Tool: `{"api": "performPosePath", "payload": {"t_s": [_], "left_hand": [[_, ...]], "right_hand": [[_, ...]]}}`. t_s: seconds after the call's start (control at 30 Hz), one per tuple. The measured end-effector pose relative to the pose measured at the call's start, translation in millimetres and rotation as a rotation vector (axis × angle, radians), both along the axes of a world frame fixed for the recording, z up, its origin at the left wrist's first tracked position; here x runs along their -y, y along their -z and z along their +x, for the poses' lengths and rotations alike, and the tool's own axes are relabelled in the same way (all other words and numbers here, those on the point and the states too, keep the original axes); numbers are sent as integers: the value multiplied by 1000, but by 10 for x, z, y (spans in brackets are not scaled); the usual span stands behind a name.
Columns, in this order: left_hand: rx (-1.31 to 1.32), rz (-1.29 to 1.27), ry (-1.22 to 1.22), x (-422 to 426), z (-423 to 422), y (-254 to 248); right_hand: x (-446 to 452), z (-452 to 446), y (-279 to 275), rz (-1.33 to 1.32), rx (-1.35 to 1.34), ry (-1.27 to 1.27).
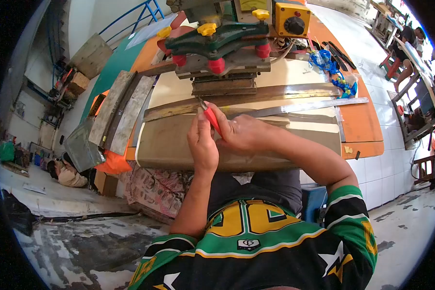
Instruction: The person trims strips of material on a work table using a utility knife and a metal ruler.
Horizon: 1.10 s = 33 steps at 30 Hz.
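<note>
Bright light from the far right whitens the tiled floor (367, 63); the metal strip (314, 106) shines, the red tool (211, 120) looks clear, and fisheye distortion curves the edges.

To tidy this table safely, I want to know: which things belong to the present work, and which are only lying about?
Likely in the job:
- red-handled tool, in right hand
- press, just ahead

Probably lying about:
- blue bundle
- black strips beside it
</note>
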<state>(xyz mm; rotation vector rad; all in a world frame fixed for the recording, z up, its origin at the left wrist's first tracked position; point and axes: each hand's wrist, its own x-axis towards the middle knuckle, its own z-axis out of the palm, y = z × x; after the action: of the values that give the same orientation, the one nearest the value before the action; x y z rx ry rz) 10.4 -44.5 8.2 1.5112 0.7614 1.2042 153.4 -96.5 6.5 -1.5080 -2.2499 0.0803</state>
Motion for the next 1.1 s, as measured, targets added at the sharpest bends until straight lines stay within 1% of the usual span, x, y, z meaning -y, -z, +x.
{"api": "performPosePath", "payload": {"t_s": [0.03,0.07,0.1,0.13,0.2,0.27,0.33,0.37,0.4,0.43,0.47,0.5,0.53,0.57,0.63,0.67,0.73,0.77,0.83,0.87,0.93,0.97,1.03,1.07,1.1], "left_hand": [[-4,0,0,-16,-9,25],[28,-99,45,-56,-25,70],[62,-198,90,-92,-41,108],[59,-196,92,-115,-60,125],[145,-351,245,-169,-105,148],[109,-373,285,-286,-171,173],[69,-398,318,-297,-153,114],[22,-286,184,-272,-79,96],[-24,-172,52,-254,-26,64],[-25,-173,51,-252,-5,59],[-131,166,-23,-249,13,57],[-234,505,-96,-240,27,44],[-361,464,-90,-209,-11,-36],[-360,462,-90,-229,-34,-41],[-529,606,-115,-275,-84,-57],[-530,607,-114,-307,-97,-49],[-467,814,-136,-356,-99,-40],[-469,814,-136,-338,-104,-35],[-432,763,-147,-243,-77,-93],[-433,763,-147,-238,-73,-77],[-277,574,-34,-235,-66,-4],[-277,570,-33,-251,-83,52],[-236,229,73,-269,-145,111],[-235,230,72,-245,-140,135],[-137,120,62,-177,-106,114]], "right_hand": [[-6,8,12,64,89,46],[-3,9,5,64,84,47],[6,12,-18,139,111,91],[12,19,-33,214,138,136],[-24,30,26,253,167,162],[-54,41,34,296,199,184],[-54,18,-51,-81,-40,85],[-58,7,-23,-80,-43,83],[-57,-5,10,-150,-290,-14],[-52,-7,23,-221,-534,-112],[-39,7,14,-222,-534,-112],[-5,17,-54,-236,-657,-197],[14,31,-91,-243,-718,-239],[34,46,-129,-252,-779,-281],[35,70,-163,-514,-836,-263],[38,61,-160,-513,-837,-263],[53,27,-136,-487,-912,-376],[59,5,-115,-488,-914,-378],[63,-26,-60,-345,-807,-357],[43,-32,8,-345,-808,-357],[20,-54,93,-177,-611,-298],[27,-33,103,-181,-612,-297],[53,-33,-58,-223,-327,-139],[48,-44,-55,-222,-326,-140],[52,-62,-38,-150,-278,-107]]}}
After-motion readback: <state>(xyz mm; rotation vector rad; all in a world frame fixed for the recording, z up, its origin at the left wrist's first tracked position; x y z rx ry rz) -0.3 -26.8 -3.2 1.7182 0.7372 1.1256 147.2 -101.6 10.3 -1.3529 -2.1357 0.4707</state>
